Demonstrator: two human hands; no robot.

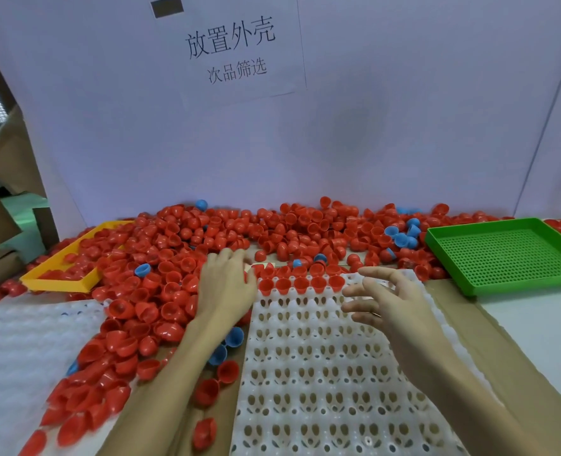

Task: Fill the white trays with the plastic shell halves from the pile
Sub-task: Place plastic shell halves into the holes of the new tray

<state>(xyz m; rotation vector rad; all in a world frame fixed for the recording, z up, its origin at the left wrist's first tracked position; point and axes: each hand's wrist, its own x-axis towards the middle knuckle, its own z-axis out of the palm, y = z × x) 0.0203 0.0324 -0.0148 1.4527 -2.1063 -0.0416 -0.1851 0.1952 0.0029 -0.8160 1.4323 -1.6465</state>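
White table (542, 327), brown cardboard sheet (463, 311) laid across the middle. On it: white tray (322, 373) with 1 row of red halves at its far edge; pile of red shell halves (180, 264) with a few blue ones. Second white tray (19, 343) at left. Yellow tray (55, 284) far left, half buried. Green perforated tray (503, 255) at right.

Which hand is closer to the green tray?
Right. The right hand hovers over the white tray, just left of the green tray. The left hand is farther left, at the edge of the red shell pile.
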